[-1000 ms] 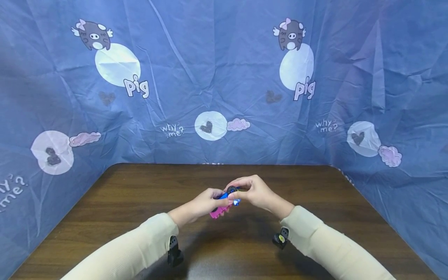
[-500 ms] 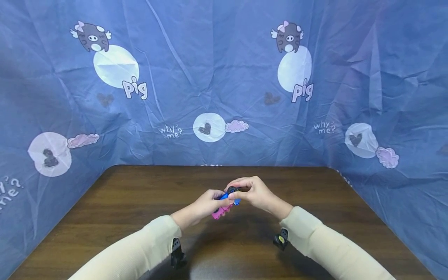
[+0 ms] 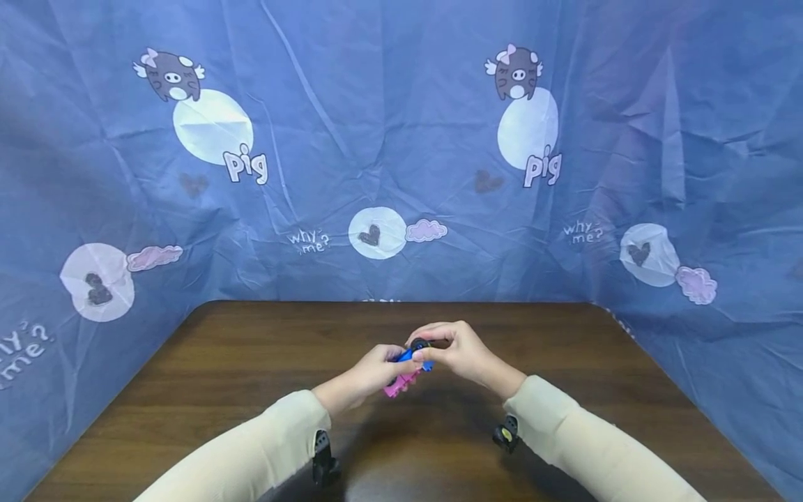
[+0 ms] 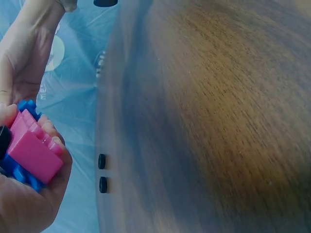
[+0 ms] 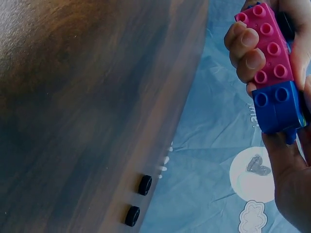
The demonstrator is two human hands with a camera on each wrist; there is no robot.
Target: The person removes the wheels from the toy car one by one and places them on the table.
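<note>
Head view: both hands met above the middle of the wooden table (image 3: 251, 362), holding one small brick assembly clear of its surface; the left hand (image 3: 370, 369) had its fingers curled round the pink brick (image 3: 399, 383), the fingertips (image 5: 245, 48) wrapped over its studded face; the right hand (image 3: 458, 348) pinched the other end, where the blue brick (image 3: 419, 360) and a black wheel-like part (image 3: 419, 343) sat, its thumb and fingers bent over them. Long axis of the assembly: it ran from the near left, pink end, to the far right, blue end, lying between the two palms; the pink end lay nearer the left hand, the blue end nearer the right. Right wrist view: blue brick (image 5: 277, 107) joined end to end with pink brick (image 5: 267, 43). Background: blue printed cloth (image 3: 401, 139) on three sides; cream sleeves (image 3: 263, 446).
</note>
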